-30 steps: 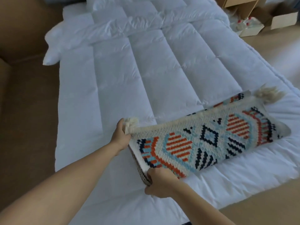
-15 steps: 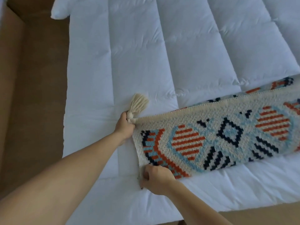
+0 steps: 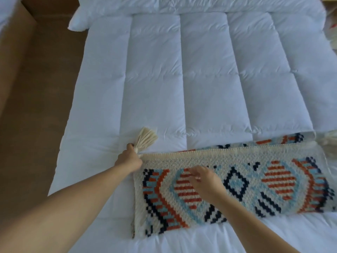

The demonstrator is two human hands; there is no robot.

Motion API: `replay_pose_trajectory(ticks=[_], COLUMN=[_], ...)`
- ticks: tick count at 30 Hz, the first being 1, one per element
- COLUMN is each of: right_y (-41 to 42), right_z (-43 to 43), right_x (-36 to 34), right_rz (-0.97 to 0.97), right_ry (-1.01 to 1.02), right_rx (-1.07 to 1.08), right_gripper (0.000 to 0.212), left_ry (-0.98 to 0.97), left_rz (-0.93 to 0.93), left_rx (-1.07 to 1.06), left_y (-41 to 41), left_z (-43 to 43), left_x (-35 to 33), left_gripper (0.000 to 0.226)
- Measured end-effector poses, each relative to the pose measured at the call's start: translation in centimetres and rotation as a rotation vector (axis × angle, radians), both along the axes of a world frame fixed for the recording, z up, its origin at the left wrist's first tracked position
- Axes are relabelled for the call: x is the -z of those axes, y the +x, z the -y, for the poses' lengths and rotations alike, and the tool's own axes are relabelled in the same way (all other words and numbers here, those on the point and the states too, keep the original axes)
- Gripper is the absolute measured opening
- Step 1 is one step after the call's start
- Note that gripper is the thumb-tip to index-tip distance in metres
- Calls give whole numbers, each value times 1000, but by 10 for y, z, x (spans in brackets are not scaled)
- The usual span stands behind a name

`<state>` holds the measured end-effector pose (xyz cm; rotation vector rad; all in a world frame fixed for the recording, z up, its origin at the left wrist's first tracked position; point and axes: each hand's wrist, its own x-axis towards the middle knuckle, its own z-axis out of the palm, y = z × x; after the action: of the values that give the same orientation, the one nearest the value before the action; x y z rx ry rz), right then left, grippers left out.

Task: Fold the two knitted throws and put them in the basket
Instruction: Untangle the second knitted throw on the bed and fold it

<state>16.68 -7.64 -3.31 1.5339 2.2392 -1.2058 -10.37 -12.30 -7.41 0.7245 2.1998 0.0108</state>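
— Where is the throw lying?

— The throw [image 3: 255,181] is lying on the near part of the white quilt [image 3: 200,79], folded into a long strip running from left to right. A lower layer is peeking out along its far edge.

— What is the left hand doing?

— The left hand [image 3: 128,158] is gripping the throw's far left corner, with its fingers curling round the base of the tassel [image 3: 146,138]. The tassel's strands are fanning out over the quilt.

— And the right hand?

— The right hand [image 3: 204,181] is reaching over the throw at an orange-striped patch. Its fingers are bending, with the thumb and fingertips sitting close together. I cannot tell whether they are pinching the knit or only touching it.

— Is anything else showing?

— A second tassel [image 3: 328,141] is showing, blurred, at the throw's far right corner. Brown floor [image 3: 36,106] is showing to the left of the quilt.
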Motion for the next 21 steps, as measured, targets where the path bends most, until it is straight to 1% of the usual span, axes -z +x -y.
replay_pose_trajectory(ticks=[1, 2, 3, 4, 5, 7, 10, 12, 14, 17, 19, 21], right_y=[13, 26, 38, 49, 60, 80, 115, 142, 165, 185, 190, 192], right_z=[-14, -27, -40, -53, -64, -86, -114, -136, -158, -182, -192, -199], right_x=[0, 2, 3, 5, 9, 13, 15, 16, 20, 23, 24, 24], right_rz=[11, 21, 33, 47, 60, 86, 92, 111, 132, 142, 145, 193], right_ry=[58, 114, 164, 202, 227, 265, 305, 342, 366, 338, 329, 333], right_rx=[-18, -37, -56, -73, -89, -129, -216, -267, -305, -339, -376, -456], right_gripper=[26, 29, 31, 34, 38, 44, 49, 46, 46, 36, 33, 33], left_ry=[-48, -68, -39, 35, 129, 256, 331, 405, 477, 432, 353, 248], left_rz=[-68, -176, -298, -399, -442, -395, -258, -212, -183, -188, -168, -103], left_rx=[14, 65, 152, 263, 363, 505, 664, 717, 695, 676, 636, 598], left_y=[5, 12, 20, 32, 46, 81, 136, 167, 191, 209, 211, 209], left_z=[-4, -7, -9, -13, -17, -30, -55, -69, -80, -93, -98, -103], left_x=[-5, -9, -13, -16, -18, -21, -18, -15, -11, -13, -16, -21], left_gripper=[75, 85, 93, 97, 95, 82, 54, 46, 35, 32, 35, 35])
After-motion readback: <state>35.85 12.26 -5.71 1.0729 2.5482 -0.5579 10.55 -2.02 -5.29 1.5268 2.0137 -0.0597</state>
